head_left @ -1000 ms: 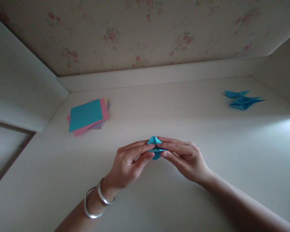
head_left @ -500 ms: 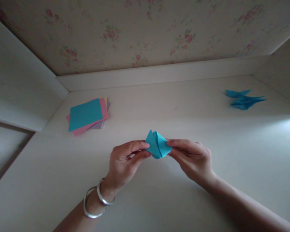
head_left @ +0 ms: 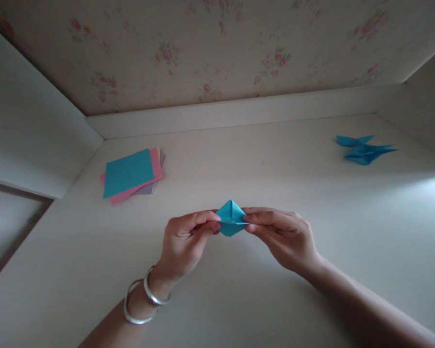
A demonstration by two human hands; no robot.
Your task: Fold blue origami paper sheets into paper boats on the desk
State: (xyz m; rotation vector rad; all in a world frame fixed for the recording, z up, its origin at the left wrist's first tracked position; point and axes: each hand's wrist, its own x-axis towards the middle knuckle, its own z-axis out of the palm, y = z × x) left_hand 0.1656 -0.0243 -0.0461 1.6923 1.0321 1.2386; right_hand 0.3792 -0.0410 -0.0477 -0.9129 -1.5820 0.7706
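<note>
A small folded piece of blue paper [head_left: 231, 216] is held just above the pale tabletop [head_left: 239, 159], in the middle of the view. My left hand [head_left: 184, 241], with two silver bangles on its wrist, pinches the paper's left corner. My right hand [head_left: 282, 237] pinches its right corner with fingers pressed together. The paper shows a pointed top and a crease down its middle.
A fanned stack of coloured paper squares [head_left: 130, 176], blue on top of pink, lies at the back left. Two folded blue paper shapes [head_left: 364, 149] lie at the back right. A flowered wall rises behind the table, and raised side walls close in both sides.
Half a second ago the blue paper was spread wider and tilted; now it is pressed into a smaller, flatter diamond, and my hands have drawn closer together on it.
</note>
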